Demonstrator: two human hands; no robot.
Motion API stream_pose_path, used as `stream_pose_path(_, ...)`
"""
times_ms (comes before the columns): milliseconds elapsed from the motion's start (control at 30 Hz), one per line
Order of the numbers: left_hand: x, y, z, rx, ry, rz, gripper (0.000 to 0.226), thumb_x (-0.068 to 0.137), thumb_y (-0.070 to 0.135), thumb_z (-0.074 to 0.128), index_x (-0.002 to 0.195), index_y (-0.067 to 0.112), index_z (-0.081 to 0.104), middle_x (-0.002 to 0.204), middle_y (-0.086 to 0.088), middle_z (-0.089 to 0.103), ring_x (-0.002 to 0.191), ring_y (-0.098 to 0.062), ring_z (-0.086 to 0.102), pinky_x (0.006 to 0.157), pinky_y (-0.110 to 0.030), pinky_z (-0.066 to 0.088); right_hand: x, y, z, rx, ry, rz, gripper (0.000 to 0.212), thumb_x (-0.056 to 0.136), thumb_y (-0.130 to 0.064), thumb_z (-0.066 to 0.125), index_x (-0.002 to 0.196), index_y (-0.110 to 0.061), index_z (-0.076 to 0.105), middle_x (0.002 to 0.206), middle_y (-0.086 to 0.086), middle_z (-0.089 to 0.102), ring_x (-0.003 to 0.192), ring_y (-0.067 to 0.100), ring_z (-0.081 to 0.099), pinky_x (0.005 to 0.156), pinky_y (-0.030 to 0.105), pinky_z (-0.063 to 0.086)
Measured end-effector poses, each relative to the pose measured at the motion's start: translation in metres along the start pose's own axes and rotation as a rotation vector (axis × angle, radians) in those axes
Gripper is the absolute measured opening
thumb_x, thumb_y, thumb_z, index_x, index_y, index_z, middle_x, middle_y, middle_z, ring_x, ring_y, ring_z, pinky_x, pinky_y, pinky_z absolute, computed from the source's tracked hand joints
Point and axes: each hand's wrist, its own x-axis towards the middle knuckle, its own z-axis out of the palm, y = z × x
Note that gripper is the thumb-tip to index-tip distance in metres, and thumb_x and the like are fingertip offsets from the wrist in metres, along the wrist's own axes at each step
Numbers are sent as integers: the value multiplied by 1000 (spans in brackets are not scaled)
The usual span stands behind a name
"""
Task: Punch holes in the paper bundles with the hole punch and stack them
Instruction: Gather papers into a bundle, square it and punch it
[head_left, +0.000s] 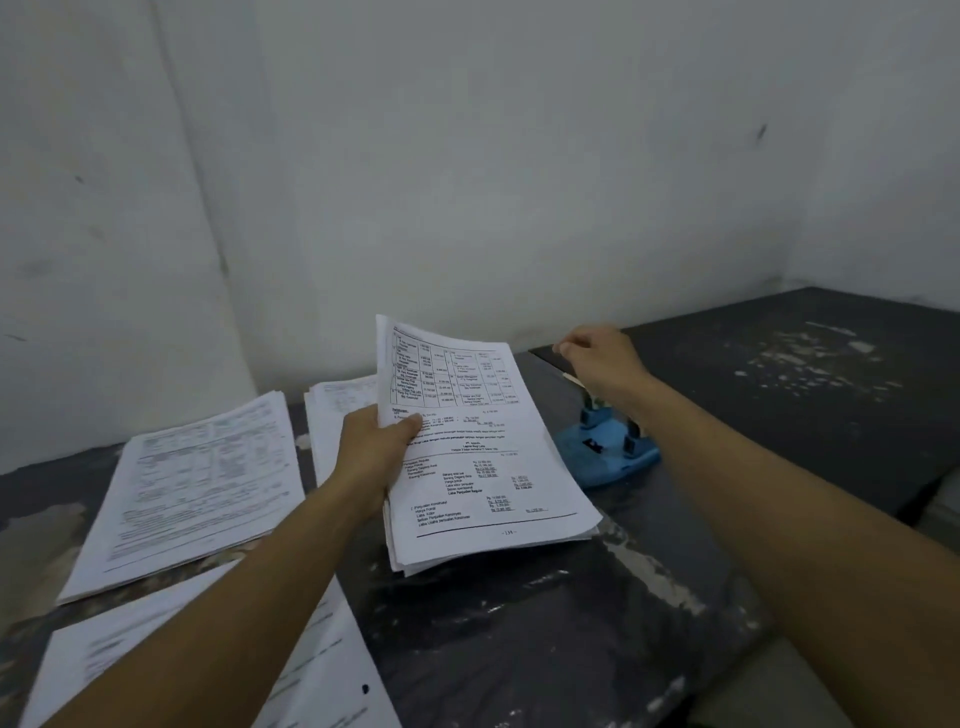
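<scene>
The left hand (375, 453) grips the floppy white printed paper bundle (483, 457) at its left edge; the right hand (597, 358) clasps the blue metal hole punch (605, 452) lever.

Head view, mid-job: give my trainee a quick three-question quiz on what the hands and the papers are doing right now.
1. True or false: the left hand grips the paper bundle at its left edge.
2. Which colour is the base of the hole punch? A) red B) blue C) yellow
3. Fill in: the right hand is at the punch's ____, above the base.

Key:
1. True; the thumb lies on the top sheet and the bundle is raised, tilted, beside the punch.
2. B
3. lever; the fingers curl round its far end. Other paper stacks lie flat on the dark table to the left.
</scene>
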Motion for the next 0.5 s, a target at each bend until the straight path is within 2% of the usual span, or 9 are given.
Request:
stream_pose_path(67,1,-10,13,1,-5,-33,17,94,8,67,110,13,69,99,-5,74,87,-24,73,69,-33,59,3,15,1,9,-52,53,30,101,-19,49,106,-3,73,111,8,71,104,25,64,88,36,53)
stream_pose_path(167,2,-23,31,1,-8,-86,20,93,6,68,112,9,70,103,-7,74,89,-27,72,76,-38,60,4,31,3,44,-158,121,29,100,-25,51,115,-13,73,116,-1,66,105,16,57,84,28,41)
stream_pose_path(233,3,-29,42,4,-1,-114,22,92,3,68,113,7,70,104,-9,73,90,-28,72,79,-41,60,6,34,3,51,-187,139,30,98,-29,55,116,-12,72,116,2,66,105,19,59,82,28,40)
stream_pose_path(300,4,-34,52,6,11,-139,23,90,2,69,113,4,70,105,-11,73,90,-30,71,83,-46,60,7,34,0,6,-222,150,32,97,-29,54,109,-4,70,99,5,66,91,21,58,71,29,39)
stream_pose_path(367,6,-38,60,7,24,-156,24,89,1,70,113,3,70,105,-12,73,90,-31,71,84,-48,59,6,33,-5,-45,-263,156,38,99,-25,48,114,8,60,82,6,51,71,16,43,59,30,30)
stream_pose_path(433,7,-41,67,10,37,-165,25,88,1,71,113,3,69,103,-11,72,89,-30,70,82,-46,59,6,35,-9,-100,-293,137,38,101,-22,42,120,7,57,83,8,48,63,14,36,56,29,27)
stream_pose_path(500,7,-43,74,10,41,-176,25,87,1,71,112,3,69,103,-10,72,90,-31,70,81,-46,60,7,38,-10,-168,-311,96,36,103,-20,39,120,5,60,87,10,53,63,14,39,57,28,29)
